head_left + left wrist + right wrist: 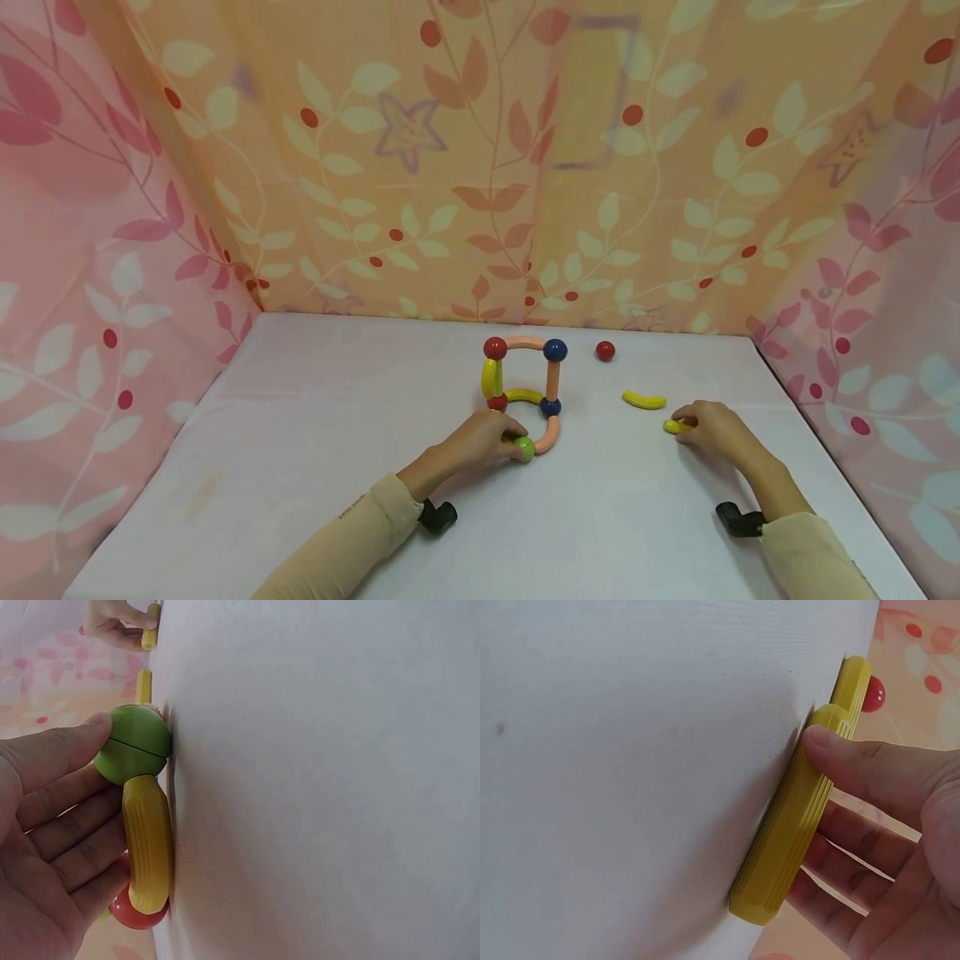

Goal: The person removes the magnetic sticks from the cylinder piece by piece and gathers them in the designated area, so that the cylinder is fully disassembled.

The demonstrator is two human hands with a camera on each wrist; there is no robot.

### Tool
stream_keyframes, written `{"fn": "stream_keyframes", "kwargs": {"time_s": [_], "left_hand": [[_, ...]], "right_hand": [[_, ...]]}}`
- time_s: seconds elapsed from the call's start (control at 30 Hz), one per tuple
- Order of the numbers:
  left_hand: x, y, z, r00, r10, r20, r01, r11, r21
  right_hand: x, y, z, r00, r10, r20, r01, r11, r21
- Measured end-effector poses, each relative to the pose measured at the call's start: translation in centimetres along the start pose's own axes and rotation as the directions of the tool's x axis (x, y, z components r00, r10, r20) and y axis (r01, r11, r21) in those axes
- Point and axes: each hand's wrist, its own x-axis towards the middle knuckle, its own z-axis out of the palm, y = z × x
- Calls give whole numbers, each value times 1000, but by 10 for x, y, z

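My left hand (480, 437) pinches a green ball (525, 449) at the near corner of a frame built of balls and rods. In the left wrist view, a yellow curved rod (147, 844) runs from this ball toward a red ball (139, 910); my hand mostly hides that side in the head view. A peach curved rod (550, 435) links the green ball to a lower blue ball (551, 407). Farther right, my right hand (714, 430) grips a yellow rod (787, 825) low at the table surface, thumb on one side and fingers behind.
The frame's upright part has a red ball (495, 348) and a blue ball (556, 350) on top, joined by a peach rod (525, 342). Behind my right hand lie a loose yellow curved rod (644, 400) and a loose red ball (605, 351). Patterned curtains (360, 208) bound the white table (300, 433).
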Motion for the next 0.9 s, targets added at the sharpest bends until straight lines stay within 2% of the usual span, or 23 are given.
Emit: {"fn": "stream_keyframes", "kwargs": {"time_s": [0.17,0.43,0.63,0.9], "left_hand": [[1,-1,1,1000,-3,-1,3,1000,-6],[1,0,0,1000,-8,-1,8,1000,-9],[1,1,0,1000,-13,1,13,1000,-9],[1,0,0,1000,-24,4,24,999,-29]], "right_hand": [[-1,0,0,1000,8,-4,-8,1000,16],[-1,-6,-3,999,-1,-50,3,1000,28],[-2,-15,-11,997,-8,-74,15,996,91],[2,-38,-18,987,-69,-148,98,975,197]]}}
